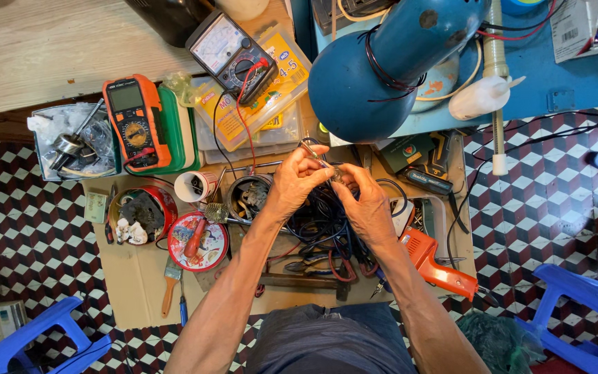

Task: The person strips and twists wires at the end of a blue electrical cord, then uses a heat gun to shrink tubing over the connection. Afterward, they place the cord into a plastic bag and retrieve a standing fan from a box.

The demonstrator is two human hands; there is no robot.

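**Metal part pinched over a cable tangle**

Metal glints between both hands at the middle of the view. The left hand [297,181] has its fingers curled shut around thin pliers [311,149], whose tips point toward 11 o'clock. The right hand [363,199] meets it from 4 o'clock, thumb and forefinger closed on a small part [337,173] at the point where the two hands touch; what the part is cannot be told. Just under the hands, toward 6 o'clock, lies a heap of dark cables [320,228]. A blue lamp [375,73] hangs over the work at 1 o'clock. An orange meter [136,121] lies well off at 10 o'clock, with a black meter [233,54] at 11 o'clock. An orange glue gun [437,266] rests at 4 o'clock beside the right forearm. A red tin [167,201] stands at 9 o'clock.
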